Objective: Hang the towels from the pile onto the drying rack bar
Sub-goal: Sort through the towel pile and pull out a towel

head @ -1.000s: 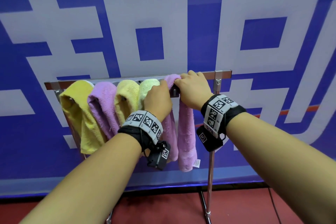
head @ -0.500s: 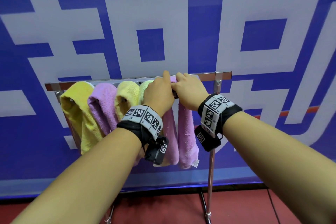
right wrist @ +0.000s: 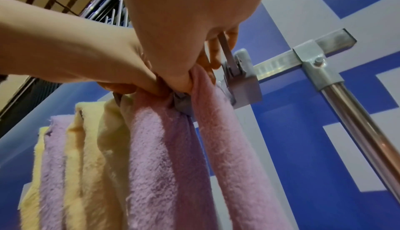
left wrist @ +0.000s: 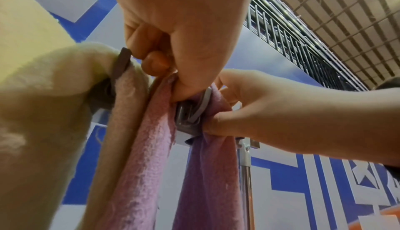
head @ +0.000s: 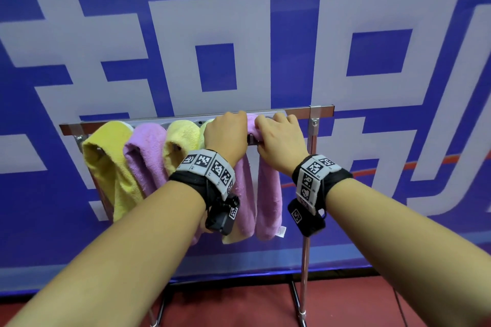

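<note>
Grip: both hands pinch the top fold of one pink towel (head: 267, 194) where it crosses the drying rack bar (head: 297, 111). Left hand (head: 225, 135): fingers curled over the fold, thumb tucked under, seen from the left wrist view. Right hand (head: 279, 141): thumb and fingers nip the same fold just beside the left hand, next to a grey bracket (right wrist: 242, 79) on the bar.

Location of item: the pink towel hangs draped over the bar in two falls, at the right end of the row, close to the rack's upright post (head: 305, 260).

Items already hung, left to right: yellow towel (head: 106, 167); lilac towel (head: 146, 156); pale yellow towel (head: 180, 141); a further pale towel (head: 206, 127), mostly hidden behind the left hand.

Progress, as judged: four towels placed, a fifth on the bar and being settled. The pile is not in view, so how many remain cannot be told. A short bare stretch of bar remains to the right of the hands.

Markings: a small white care tag (head: 281, 231) at the pink towel's lower hem, print too small to read. Wristbands (head: 210, 167) carry square black-and-white coded markers. Blue backdrop (head: 79, 233) bears large white characters, cropped, not legible as words.
</note>
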Demonstrator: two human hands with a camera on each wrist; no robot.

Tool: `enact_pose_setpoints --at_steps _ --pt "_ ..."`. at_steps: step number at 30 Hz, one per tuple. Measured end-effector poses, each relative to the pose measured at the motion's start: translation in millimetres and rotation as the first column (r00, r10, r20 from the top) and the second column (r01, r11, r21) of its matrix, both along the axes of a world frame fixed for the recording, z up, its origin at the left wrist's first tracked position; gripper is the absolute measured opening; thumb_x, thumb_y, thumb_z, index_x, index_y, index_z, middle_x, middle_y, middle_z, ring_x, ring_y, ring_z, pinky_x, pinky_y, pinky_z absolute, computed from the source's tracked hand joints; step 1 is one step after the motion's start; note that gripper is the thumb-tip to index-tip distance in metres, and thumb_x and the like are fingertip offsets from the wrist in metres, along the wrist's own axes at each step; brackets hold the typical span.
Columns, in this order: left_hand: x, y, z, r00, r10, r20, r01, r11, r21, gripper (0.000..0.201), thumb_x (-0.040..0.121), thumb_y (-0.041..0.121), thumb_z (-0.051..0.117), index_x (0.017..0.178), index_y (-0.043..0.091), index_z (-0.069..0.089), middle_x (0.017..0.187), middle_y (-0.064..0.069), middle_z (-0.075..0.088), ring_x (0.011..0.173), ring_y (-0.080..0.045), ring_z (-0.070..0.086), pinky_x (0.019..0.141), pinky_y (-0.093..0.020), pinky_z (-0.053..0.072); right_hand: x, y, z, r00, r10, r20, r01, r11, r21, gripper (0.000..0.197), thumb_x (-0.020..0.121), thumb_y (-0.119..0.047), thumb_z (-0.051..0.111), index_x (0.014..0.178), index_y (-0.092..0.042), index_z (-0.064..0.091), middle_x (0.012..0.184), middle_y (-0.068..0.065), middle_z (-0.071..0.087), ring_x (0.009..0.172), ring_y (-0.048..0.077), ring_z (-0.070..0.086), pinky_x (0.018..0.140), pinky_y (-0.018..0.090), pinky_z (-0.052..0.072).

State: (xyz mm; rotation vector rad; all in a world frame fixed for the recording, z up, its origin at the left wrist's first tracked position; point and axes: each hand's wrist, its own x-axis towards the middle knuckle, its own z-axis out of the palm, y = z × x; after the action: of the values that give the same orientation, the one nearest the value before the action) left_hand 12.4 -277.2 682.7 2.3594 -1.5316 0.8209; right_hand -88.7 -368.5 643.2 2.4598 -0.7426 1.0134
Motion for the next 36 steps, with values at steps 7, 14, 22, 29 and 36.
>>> enact_pose_setpoints --at_steps 7,14,22,29,36 --pt "-1.6 -0.5 -2.3 0.999 -0.023 0.037 0.024 0.999 -0.044 0.015 0.088 0.017 0.054 0.103 0.015 0.056 0.104 -0.008 0.058 0.092 -0.035 0.062 0.063 -0.037 0.034 1.1 -10.7 -1.7 0.993 -0.053 0.103 0.062 0.994 -0.088 0.03 0.058 -0.004 0.065 0.073 -0.018 0.043 0.063 0.0 0.052 0.069 0.028 0.045 0.066 0.035 0.027" --pt "2.4 -0.2 -0.8 0.996 0.07 0.053 -0.07 0.997 0.007 0.017 0.087 0.015 0.053 0.102 0.016 0.061 0.099 -0.007 0.067 0.093 -0.031 0.063 0.064 -0.034 0.035 15.8 -15.4 25.1 0.991 -0.09 0.102 0.099 0.991 -0.09 0.028 0.061 0.002 0.064 0.078 -0.017 0.052 0.065 -0.001 0.054 0.069 0.027 0.044 0.065 0.035 0.029" --pt "-4.0 1.7 -3.3 0.982 0.121 0.146 -0.136 0.986 0.097 0.015 0.092 0.016 0.054 0.103 0.018 0.065 0.102 -0.004 0.066 0.097 -0.027 0.065 0.067 -0.032 0.036 8.6 -15.7 21.9 0.997 -0.057 -0.05 0.049 0.987 -0.156 0.03 0.055 0.004 0.067 0.072 -0.017 0.053 0.062 0.002 0.05 0.066 0.027 0.046 0.062 0.034 0.024" --pt "-7.2 6.2 -7.4 0.981 0.065 0.181 -0.102 0.975 0.199 0.023 0.09 0.025 0.058 0.11 0.018 0.064 0.11 -0.005 0.065 0.106 -0.026 0.06 0.071 -0.032 0.034 -8.0 -17.0 9.6 0.988 0.06 -0.145 -0.071 0.995 -0.074 0.03 0.06 -0.01 0.066 0.081 -0.017 0.046 0.063 -0.005 0.048 0.067 0.028 0.046 0.067 0.035 0.032" --pt "-5.4 11.2 4.7 0.999 -0.02 0.028 0.018 0.998 0.056 0.025 0.088 0.027 0.055 0.11 0.017 0.058 0.104 -0.007 0.067 0.099 -0.031 0.062 0.067 -0.034 0.037 -14.1 -12.0 20.9 0.985 0.173 -0.016 -0.168 0.973 0.155 0.039 0.088 -0.036 0.035 0.109 -0.023 0.065 0.097 -0.002 0.066 0.093 0.025 0.058 0.09 0.04 0.037"
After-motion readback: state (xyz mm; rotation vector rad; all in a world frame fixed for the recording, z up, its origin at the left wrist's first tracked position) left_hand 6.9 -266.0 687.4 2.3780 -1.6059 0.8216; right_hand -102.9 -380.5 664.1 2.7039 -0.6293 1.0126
